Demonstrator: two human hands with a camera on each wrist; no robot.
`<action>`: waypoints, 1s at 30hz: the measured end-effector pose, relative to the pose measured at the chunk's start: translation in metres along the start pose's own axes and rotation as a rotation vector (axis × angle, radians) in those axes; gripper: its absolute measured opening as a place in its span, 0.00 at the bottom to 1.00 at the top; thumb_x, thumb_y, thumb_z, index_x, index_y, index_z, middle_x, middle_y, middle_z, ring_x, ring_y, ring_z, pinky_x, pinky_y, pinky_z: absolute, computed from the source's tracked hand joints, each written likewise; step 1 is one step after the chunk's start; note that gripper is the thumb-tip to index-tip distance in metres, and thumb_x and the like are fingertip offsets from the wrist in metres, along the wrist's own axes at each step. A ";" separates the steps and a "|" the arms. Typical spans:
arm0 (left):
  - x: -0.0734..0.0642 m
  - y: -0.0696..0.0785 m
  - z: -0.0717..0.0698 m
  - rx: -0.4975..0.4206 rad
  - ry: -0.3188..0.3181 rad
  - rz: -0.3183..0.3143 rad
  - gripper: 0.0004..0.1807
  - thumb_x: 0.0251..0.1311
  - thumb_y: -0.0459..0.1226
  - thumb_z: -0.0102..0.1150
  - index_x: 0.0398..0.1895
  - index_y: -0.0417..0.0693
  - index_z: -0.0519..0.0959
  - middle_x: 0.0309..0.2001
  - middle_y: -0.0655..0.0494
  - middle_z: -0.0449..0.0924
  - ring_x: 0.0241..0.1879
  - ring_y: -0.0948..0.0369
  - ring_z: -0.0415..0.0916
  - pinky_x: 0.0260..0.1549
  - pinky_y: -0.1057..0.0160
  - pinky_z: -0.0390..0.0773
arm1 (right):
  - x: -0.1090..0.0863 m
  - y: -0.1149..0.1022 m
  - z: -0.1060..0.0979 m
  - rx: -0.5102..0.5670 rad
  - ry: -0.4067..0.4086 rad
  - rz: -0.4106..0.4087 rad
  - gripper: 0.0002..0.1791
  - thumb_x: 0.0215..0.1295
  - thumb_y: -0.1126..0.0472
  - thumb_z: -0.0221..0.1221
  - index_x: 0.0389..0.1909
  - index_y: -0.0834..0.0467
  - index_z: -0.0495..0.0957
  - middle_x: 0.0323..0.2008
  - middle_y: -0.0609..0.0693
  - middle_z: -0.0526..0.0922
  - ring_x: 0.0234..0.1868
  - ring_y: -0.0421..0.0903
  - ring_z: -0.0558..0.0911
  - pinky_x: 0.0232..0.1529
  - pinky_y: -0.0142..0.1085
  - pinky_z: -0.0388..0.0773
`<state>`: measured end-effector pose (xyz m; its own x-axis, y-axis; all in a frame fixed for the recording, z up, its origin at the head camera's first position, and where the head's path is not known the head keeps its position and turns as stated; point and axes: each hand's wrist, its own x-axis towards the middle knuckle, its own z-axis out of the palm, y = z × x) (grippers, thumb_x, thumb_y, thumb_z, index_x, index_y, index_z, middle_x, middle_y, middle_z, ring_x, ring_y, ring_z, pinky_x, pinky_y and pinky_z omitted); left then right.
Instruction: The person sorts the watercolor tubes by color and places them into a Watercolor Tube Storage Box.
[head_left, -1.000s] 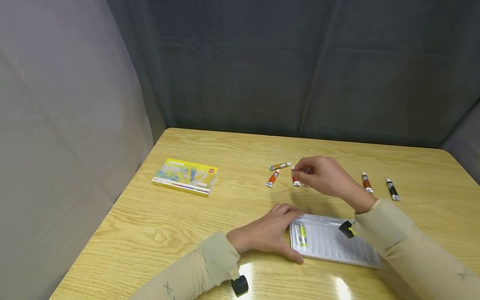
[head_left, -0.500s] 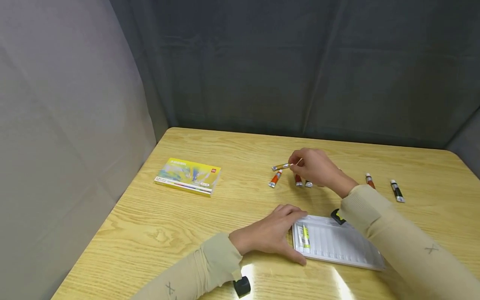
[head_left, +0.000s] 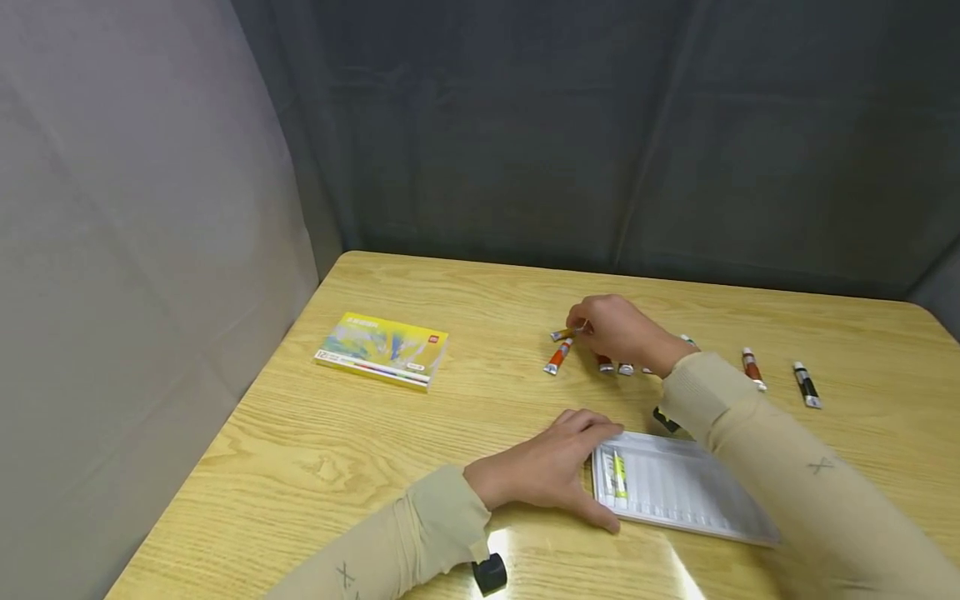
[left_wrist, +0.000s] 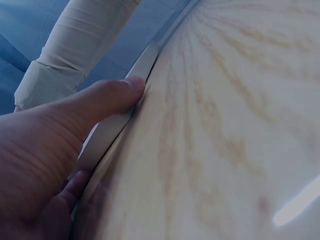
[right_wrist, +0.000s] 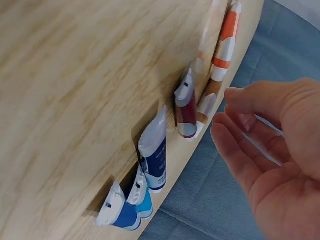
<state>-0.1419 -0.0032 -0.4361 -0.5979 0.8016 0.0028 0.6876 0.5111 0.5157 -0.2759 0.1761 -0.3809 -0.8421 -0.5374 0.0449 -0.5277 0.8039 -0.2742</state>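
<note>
My left hand [head_left: 543, 471] holds the left end of a white plastic tray [head_left: 705, 483], thumb on its near side and fingers at the far corner. A yellow-green paint tube [head_left: 619, 477] lies in the tray's left slots. Farther back, my right hand [head_left: 622, 329] reaches over the table to an ochre paint tube [head_left: 561, 335], covering its cap end in the head view. The right wrist view shows a gap between thumb and fingers, with the ochre tube just beyond the fingertips. An orange paint tube [head_left: 558, 357] lies close beside it.
Crimson [right_wrist: 186, 112], dark blue [right_wrist: 155, 150], light blue [right_wrist: 142, 195] and blue [right_wrist: 120, 212] paint tubes lie beneath the right hand. Brown [head_left: 752, 367] and black [head_left: 807, 385] tubes lie farther right. A yellow paint box [head_left: 382, 350] rests at the left.
My right hand has moved left and back, from over the crimson tube to the ochre one. My left hand stays on the tray. The whole head view has shifted slightly.
</note>
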 end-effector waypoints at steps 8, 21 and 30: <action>0.000 0.004 0.001 0.000 -0.001 0.004 0.59 0.48 0.64 0.76 0.80 0.53 0.60 0.74 0.59 0.64 0.72 0.63 0.61 0.74 0.71 0.63 | 0.008 0.007 0.005 -0.019 -0.027 -0.012 0.13 0.67 0.72 0.60 0.47 0.59 0.88 0.46 0.54 0.89 0.33 0.43 0.82 0.41 0.42 0.84; -0.002 0.004 0.001 -0.010 -0.015 0.002 0.59 0.49 0.64 0.75 0.81 0.53 0.59 0.74 0.59 0.63 0.72 0.64 0.61 0.74 0.72 0.63 | 0.020 0.008 0.009 -0.070 -0.024 -0.042 0.08 0.65 0.67 0.67 0.44 0.58 0.88 0.41 0.53 0.89 0.37 0.45 0.82 0.45 0.45 0.84; -0.002 0.005 0.002 0.005 -0.012 0.009 0.59 0.48 0.64 0.75 0.81 0.54 0.59 0.74 0.60 0.63 0.72 0.64 0.61 0.73 0.73 0.63 | 0.023 0.011 0.014 -0.090 -0.045 -0.056 0.10 0.68 0.69 0.64 0.47 0.58 0.87 0.44 0.54 0.88 0.40 0.46 0.83 0.46 0.45 0.85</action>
<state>-0.1367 -0.0012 -0.4355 -0.5870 0.8096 -0.0028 0.6950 0.5056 0.5113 -0.2992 0.1689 -0.3961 -0.8065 -0.5911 0.0141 -0.5831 0.7912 -0.1846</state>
